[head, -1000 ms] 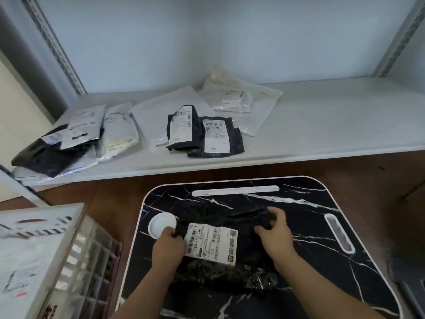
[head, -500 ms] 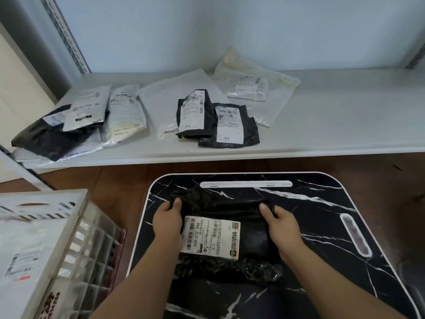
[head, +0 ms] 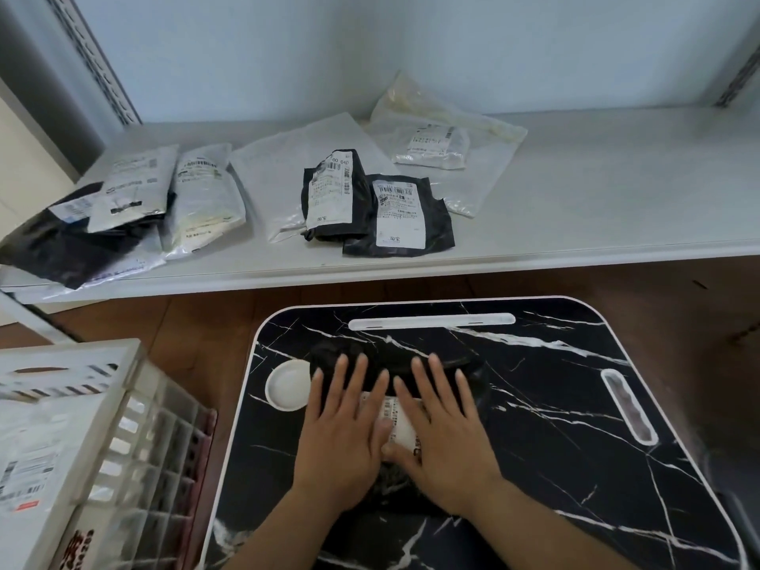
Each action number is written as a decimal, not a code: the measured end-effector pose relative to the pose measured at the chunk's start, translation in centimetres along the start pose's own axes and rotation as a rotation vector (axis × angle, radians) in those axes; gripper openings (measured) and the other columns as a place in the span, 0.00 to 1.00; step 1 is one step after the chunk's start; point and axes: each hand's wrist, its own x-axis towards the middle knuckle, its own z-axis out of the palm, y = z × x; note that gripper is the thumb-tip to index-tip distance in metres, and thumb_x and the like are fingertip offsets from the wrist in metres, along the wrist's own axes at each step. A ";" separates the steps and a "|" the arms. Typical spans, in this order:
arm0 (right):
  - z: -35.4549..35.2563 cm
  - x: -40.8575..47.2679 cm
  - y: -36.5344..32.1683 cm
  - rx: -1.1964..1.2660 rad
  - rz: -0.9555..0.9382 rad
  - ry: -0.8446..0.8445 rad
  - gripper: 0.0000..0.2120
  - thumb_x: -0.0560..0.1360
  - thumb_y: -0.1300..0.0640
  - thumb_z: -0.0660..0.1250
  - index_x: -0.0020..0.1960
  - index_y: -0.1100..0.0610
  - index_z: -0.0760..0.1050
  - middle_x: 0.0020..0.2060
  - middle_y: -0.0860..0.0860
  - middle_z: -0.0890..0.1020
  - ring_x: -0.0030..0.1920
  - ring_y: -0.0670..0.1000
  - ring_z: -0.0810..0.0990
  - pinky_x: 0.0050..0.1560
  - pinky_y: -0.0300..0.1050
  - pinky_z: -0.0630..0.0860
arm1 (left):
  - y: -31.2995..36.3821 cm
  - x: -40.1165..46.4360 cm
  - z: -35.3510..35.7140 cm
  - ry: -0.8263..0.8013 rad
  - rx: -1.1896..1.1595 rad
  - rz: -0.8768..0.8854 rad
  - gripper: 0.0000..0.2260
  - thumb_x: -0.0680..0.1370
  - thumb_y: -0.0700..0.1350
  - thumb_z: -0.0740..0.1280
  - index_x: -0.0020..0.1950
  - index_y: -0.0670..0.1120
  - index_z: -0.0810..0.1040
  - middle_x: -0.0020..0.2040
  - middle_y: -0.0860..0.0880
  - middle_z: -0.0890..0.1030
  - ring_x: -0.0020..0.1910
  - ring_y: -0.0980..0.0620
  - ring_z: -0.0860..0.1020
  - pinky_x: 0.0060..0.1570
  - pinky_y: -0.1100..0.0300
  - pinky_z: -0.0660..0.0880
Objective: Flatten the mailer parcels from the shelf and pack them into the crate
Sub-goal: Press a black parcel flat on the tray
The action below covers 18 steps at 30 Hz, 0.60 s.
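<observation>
Two flat hands press on one black mailer [head: 395, 359] in the middle of the marble tray [head: 575, 405]: the left hand [head: 343, 438] and the right hand [head: 446, 436] lie side by side, fingers straight and spread, palms down, gripping nothing, with the white label [head: 401, 421] showing in the gap between them. The mailer is dark against a dark tray, so its edges are hard to make out; its far end looks bunched just beyond the fingertips. The main risk, as I judge it, is that trapped air or a lumpy filling shifts to that far end under the push, leaving it puffed up so it packs badly. A slick film on a smooth tray could also slide away toward the far slot [head: 432, 321] or nudge the white cup hole [head: 288, 384] area at left, creasing the label. Pressing too hard could split a seam. The crate [head: 135, 405] stands near left, already holding a white parcel [head: 37, 458]; a poorly flattened mailer may not lie level on it. Several more mailers wait on the shelf [head: 617, 199], far from the hands.
</observation>
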 end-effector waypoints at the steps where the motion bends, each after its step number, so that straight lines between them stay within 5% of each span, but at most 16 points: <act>1: 0.6 -0.4 0.0 -0.023 -0.018 -0.014 0.36 0.77 0.30 0.47 0.76 0.53 0.59 0.76 0.57 0.59 0.77 0.59 0.52 0.69 0.62 0.54 | 0.1 -0.4 0.4 -0.026 0.025 0.024 0.25 0.82 0.57 0.42 0.77 0.51 0.60 0.78 0.44 0.59 0.77 0.43 0.53 0.70 0.41 0.54; 18: 3.1 -0.2 0.9 0.009 0.022 -0.087 0.33 0.76 0.28 0.49 0.74 0.44 0.62 0.75 0.55 0.63 0.76 0.60 0.58 0.66 0.68 0.51 | -0.4 -0.6 3.2 -0.180 0.010 -0.084 0.24 0.82 0.60 0.43 0.74 0.57 0.65 0.76 0.50 0.65 0.75 0.44 0.59 0.68 0.37 0.54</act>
